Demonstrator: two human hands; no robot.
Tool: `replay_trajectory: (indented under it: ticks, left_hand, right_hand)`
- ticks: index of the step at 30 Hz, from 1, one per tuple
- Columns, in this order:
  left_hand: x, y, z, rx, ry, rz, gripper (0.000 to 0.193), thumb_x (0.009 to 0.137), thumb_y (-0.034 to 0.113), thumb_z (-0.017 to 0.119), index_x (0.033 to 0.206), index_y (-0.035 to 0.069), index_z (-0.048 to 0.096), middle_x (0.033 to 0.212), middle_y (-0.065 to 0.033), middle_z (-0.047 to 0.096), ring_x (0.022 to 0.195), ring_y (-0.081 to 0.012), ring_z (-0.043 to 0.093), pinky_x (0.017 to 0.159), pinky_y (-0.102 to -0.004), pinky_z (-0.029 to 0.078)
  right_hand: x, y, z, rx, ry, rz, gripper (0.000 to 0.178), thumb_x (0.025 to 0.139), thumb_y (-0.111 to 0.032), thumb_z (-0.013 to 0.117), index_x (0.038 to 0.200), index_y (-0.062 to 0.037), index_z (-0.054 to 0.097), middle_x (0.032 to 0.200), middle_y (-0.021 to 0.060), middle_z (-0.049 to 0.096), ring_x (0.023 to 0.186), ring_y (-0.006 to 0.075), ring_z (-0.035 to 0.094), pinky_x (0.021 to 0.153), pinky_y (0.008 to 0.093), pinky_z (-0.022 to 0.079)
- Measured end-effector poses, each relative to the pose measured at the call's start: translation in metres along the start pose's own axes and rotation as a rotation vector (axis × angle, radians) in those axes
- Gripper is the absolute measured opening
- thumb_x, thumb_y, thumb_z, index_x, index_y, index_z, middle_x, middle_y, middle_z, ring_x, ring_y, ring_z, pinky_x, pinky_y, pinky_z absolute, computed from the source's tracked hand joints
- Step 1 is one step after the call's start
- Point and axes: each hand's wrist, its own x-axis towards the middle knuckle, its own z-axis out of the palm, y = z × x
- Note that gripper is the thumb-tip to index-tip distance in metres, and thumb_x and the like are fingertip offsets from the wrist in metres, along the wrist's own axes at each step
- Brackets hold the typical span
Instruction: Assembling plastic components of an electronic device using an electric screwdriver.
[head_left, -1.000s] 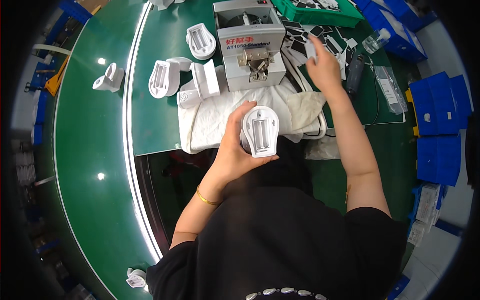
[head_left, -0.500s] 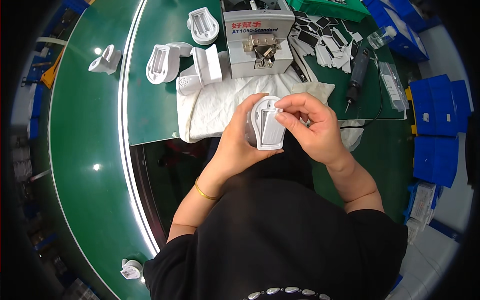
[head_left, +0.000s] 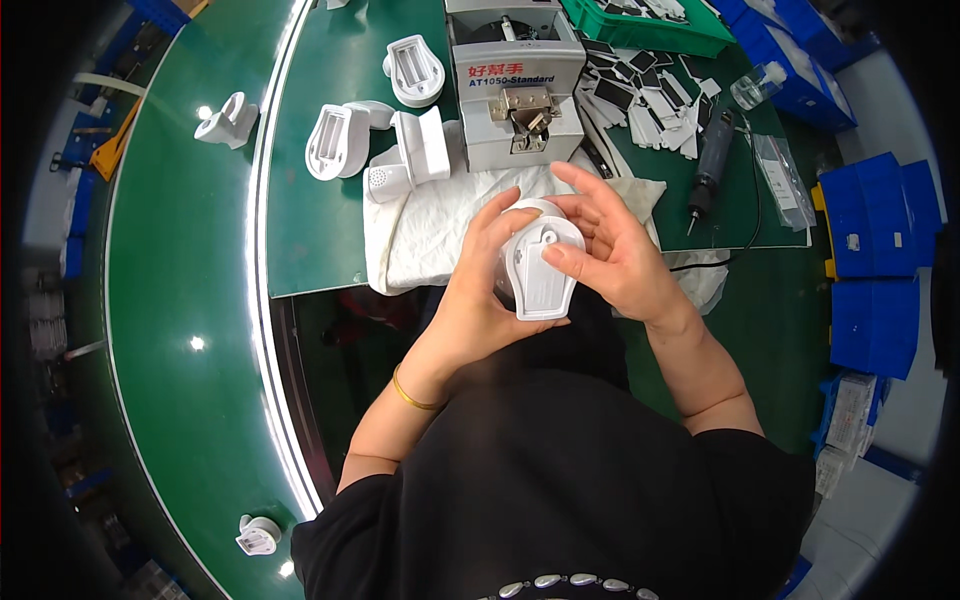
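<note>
My left hand (head_left: 472, 290) is wrapped round a white plastic housing (head_left: 542, 316) with a rounded far end, held above my lap at the table's front edge. Its underside faces up. A white battery cover (head_left: 545, 287) lies flat in the recess there, hiding the bay beneath. My right hand (head_left: 630, 268) has its thumb pressed near the cover's far end, beside a small round hole. Its other fingers curve round the housing's far right side, the index finger stretched out past it. The tips of those fingers are partly hidden.
Similar white housings (head_left: 338, 142) with exposed bays stand at the left on the green table. A white cloth (head_left: 430, 235) lies before a grey machine (head_left: 520, 110). Right of it are loose black and white pieces (head_left: 645, 95), an electric screwdriver (head_left: 712, 165) and blue bins (head_left: 870, 215).
The battery cover, tilted in my right fingers before, now sits flat in the housing. My right hand has spread from a pinch to reach round the housing, which has moved slightly nearer me.
</note>
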Motion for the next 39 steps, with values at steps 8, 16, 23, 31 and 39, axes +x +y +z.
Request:
replay_trajectory:
  ticks: [8,16,23,31,39]
  left_hand:
    - [-0.009,-0.009,0.002,-0.068,-0.083,-0.089,0.103,0.059,0.009,0.093,0.145,0.011,0.037,0.148,-0.0222,0.040,0.137,-0.0405,0.043,0.110,-0.0463,0.041]
    - [0.004,0.013,-0.006,-0.599,-0.066,-0.226,0.070,0.093,-0.004,0.062,0.150,0.005,0.021,0.143,-0.0186,0.046,0.127,-0.0224,0.050,0.104,-0.0352,0.044]
    - [0.003,0.017,0.000,-0.449,0.040,-0.166,0.060,0.095,0.000,0.063,0.146,0.003,0.032,0.135,-0.0145,0.049,0.124,-0.0193,0.052,0.100,-0.0328,0.046]
    - [-0.002,0.021,-0.003,-0.374,-0.090,-0.125,0.083,0.092,-0.001,0.066,0.156,0.005,0.013,0.155,-0.0224,0.029,0.140,-0.0280,0.039,0.112,-0.0401,0.036]
    - [0.001,0.022,-0.007,-0.316,-0.117,-0.170,0.097,0.085,0.004,0.076,0.157,0.006,0.011,0.159,-0.0214,0.025,0.142,-0.0311,0.039,0.112,-0.0430,0.039]
  right_hand:
    - [-0.002,0.012,0.001,-0.045,0.010,-0.073,0.076,0.089,-0.004,0.071,0.152,-0.0043,0.028,0.128,0.0120,0.054,0.117,0.0188,0.056,0.104,0.0332,0.044]
    - [-0.005,0.006,-0.005,-0.021,-0.013,-0.063,0.077,0.088,-0.002,0.070,0.152,-0.0044,0.028,0.134,0.0150,0.052,0.121,0.0207,0.054,0.105,0.0339,0.043]
    - [-0.005,-0.001,0.005,-0.163,0.014,-0.193,0.077,0.088,-0.001,0.069,0.153,-0.0037,0.027,0.134,0.0139,0.052,0.121,0.0203,0.054,0.106,0.0338,0.042]
    - [-0.006,0.010,-0.008,0.053,0.036,-0.055,0.082,0.086,0.000,0.073,0.153,-0.0053,0.026,0.130,0.0138,0.055,0.116,0.0200,0.058,0.102,0.0340,0.047]
    - [-0.002,0.015,-0.010,-0.059,-0.055,-0.124,0.092,0.083,-0.003,0.078,0.156,-0.0075,0.022,0.133,0.0136,0.051,0.121,0.0209,0.054,0.104,0.0359,0.045]
